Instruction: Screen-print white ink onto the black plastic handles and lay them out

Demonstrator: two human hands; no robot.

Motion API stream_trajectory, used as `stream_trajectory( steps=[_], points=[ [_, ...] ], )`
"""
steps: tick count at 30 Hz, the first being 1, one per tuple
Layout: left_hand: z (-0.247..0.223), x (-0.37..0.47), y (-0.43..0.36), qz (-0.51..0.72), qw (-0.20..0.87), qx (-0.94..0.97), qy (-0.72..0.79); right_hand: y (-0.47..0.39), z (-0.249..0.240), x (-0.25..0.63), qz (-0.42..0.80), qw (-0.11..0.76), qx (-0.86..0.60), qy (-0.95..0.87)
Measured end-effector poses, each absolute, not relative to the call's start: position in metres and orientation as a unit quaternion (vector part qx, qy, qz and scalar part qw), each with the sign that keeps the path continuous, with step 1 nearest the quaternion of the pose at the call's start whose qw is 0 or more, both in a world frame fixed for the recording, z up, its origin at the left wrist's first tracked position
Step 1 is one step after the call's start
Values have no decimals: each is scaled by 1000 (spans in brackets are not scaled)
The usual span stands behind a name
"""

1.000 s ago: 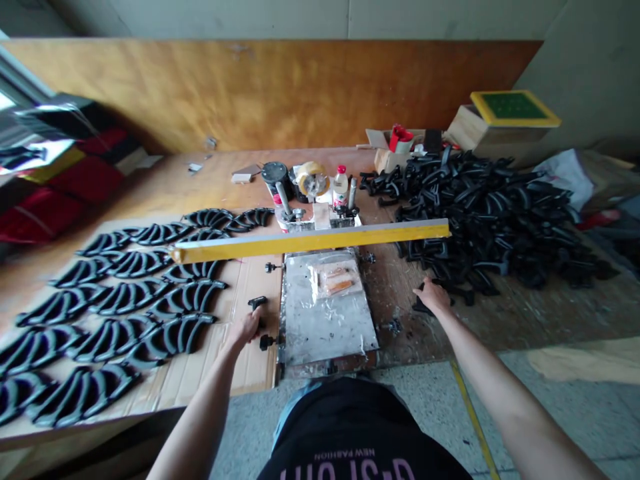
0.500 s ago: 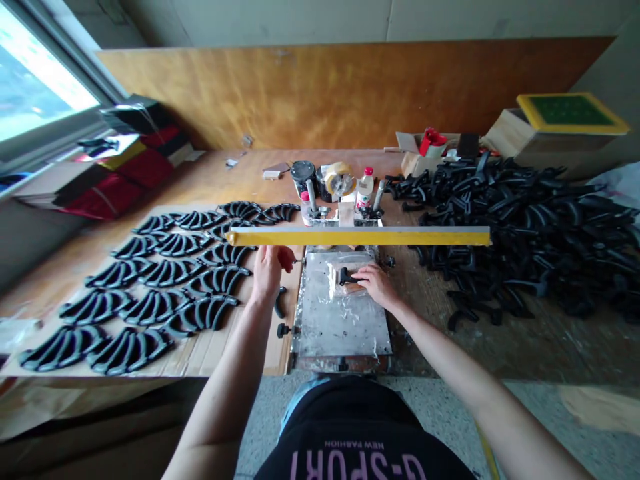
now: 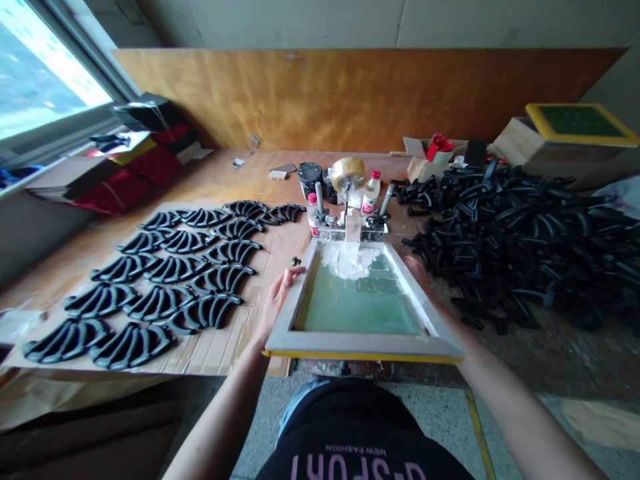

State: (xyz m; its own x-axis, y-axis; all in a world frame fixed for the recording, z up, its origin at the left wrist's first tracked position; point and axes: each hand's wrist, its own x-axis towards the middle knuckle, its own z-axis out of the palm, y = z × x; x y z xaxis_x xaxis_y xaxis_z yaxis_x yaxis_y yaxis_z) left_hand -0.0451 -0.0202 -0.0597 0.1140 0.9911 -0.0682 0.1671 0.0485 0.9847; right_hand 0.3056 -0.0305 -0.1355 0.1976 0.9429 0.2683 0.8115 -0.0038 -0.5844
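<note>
Centrally, a pale frame [image 3: 363, 343] with green mesh [image 3: 360, 310] and white paste [image 3: 347, 265] sits between my left fingers [image 3: 287, 276], bent at its left edge, and my blurred right fingers [image 3: 414, 265], partly hidden beyond it, though I cannot tell whether either grips.

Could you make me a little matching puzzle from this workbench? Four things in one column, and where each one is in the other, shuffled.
Things
1. Grey-rimmed frame
2. Neat rows of black parts
3. Jumbled heap of black parts
4. Green panel with a yellow border

Places
A. On a cardboard box at the back right
B. Laid out on flat cardboard on the left
C. Between the left hand and the right hand
D. On the right of the table

Right pairs: 1-C, 2-B, 3-D, 4-A
</note>
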Motion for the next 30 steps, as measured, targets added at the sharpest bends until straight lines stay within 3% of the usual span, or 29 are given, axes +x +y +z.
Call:
stream_trajectory(
  steps=[5, 10, 15, 21, 24, 30],
  points=[
    [-126, -54, -37, 325, 564, 519, 554, 17, -103, 288, 7, 344, -652, -675],
    [-180, -55, -34, 307, 545, 528, 574, 51, -98, 230, 24, 195, -610, -768],
    [-187, -55, -32, 312, 536, 531, 577, 21, -112, 219, 51, 105, -589, -800],
    [-182, -53, -35, 318, 544, 518, 579, -21, -99, 233, 105, 90, -415, -899],
    [-177, -52, -36, 330, 553, 507, 573, -14, -95, 234, 134, 124, -442, -878],
    [-166, -51, -37, 326, 585, 482, 565, -26, -118, 223, 80, 199, -456, -864]
  ],
)
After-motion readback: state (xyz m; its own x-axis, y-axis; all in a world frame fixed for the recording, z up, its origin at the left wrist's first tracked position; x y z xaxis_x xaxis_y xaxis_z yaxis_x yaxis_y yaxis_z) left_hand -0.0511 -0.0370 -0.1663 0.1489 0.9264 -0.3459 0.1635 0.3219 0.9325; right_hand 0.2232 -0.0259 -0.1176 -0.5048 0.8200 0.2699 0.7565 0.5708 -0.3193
